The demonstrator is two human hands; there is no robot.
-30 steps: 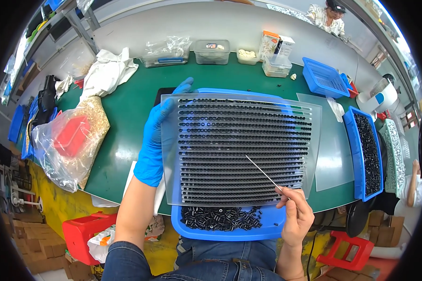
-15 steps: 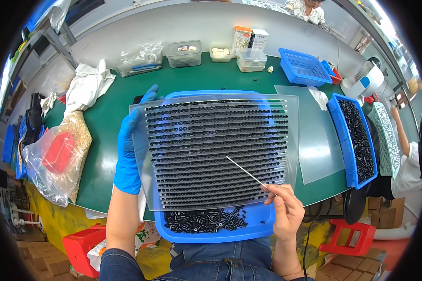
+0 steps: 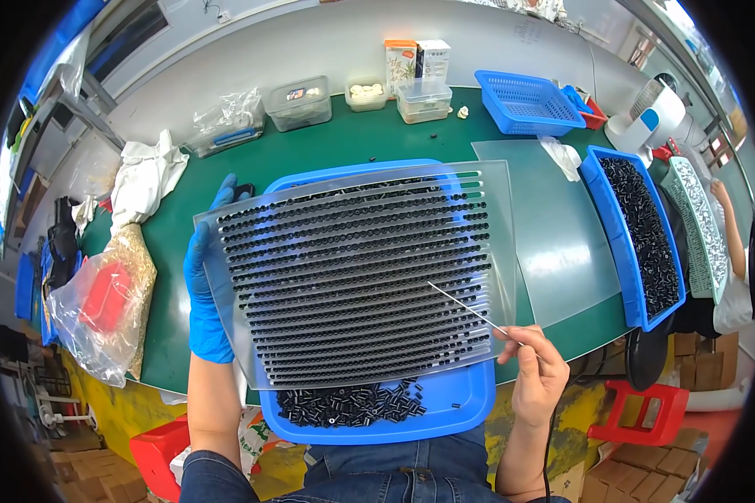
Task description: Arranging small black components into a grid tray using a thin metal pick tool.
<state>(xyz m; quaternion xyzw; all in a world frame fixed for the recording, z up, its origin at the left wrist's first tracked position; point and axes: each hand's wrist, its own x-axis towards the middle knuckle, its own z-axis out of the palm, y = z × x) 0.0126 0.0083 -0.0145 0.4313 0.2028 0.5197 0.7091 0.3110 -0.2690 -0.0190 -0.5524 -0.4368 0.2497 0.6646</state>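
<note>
A clear slotted plate [image 3: 501, 226] lies tilted over a blue tray [image 3: 470, 402], its rows filled with small black cylindrical pieces. At its left edge, my left hand [image 3: 208, 298], in a blue glove, grips it; the fingers are partly hidden behind the plate. My bare right hand [image 3: 535, 375] is closed in a pinch on a thin metal rod [image 3: 470, 308] near the plate's lower right. The rod points up and left across the rows; I cannot tell whether its tip touches the pieces. Loose black cylinders [image 3: 344, 404] lie in the near part of the tray.
Right of the tray lies another clear sheet [image 3: 554, 243], and beyond it a blue bin [image 3: 637, 243] of black pieces. A blue basket [image 3: 530, 105], plastic boxes [image 3: 298, 105] and cartons line the back. A plastic bag [image 3: 92, 310] lies at left; a co-worker's arm [image 3: 730, 226] shows at right.
The plate has shifted left in view and turned slightly, its right side higher. The rod and my right hand have moved right relative to the plate. The whole view has shifted a little.
</note>
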